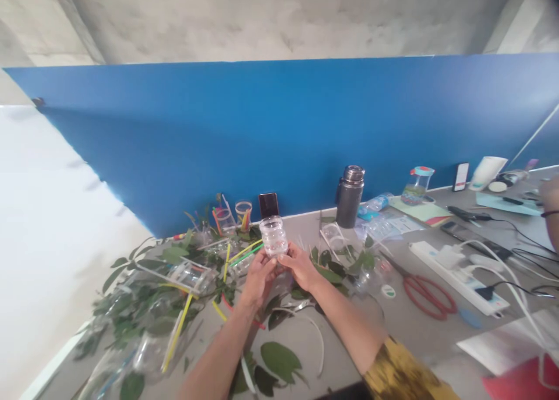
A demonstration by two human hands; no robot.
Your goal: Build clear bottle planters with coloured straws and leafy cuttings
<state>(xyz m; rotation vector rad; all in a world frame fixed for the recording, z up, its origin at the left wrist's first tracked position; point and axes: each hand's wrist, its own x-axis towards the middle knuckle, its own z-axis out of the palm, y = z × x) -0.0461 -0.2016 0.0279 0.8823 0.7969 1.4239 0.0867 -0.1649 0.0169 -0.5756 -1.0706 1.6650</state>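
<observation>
Both hands busy: left hand (259, 275) and right hand (300, 266) close together, pinching the lower part of a clear ribbed cup (273, 236) between them, thumbs on the near side by the base. Cup is about upright, mouth up, held above the middle of the table (305, 337), with a dark phone (268, 205) behind it at the far edge, leaning on the blue partition (279, 132).

Left part of table, out to the left edge — leaf pile (131, 315) mixed with clear plastic pieces and straws. Yellow straw (177, 337) lies there; green straw (246, 255) just left of the cup. A clear container (243, 209) with straws in it stands near the far edge.

Below the hands, toward the near edge: big green leaf (280, 360), flat. Dark thermos (350, 197) upright by the far edge, right of the cup; jug with red lid (416, 187) farther right along that edge. Red-handled scissors (408, 281) lie right of the right forearm, white power strip (463, 285) just beyond them toward the right. Another person's arm (551, 199) — blurred, cut off — shows far right.
</observation>
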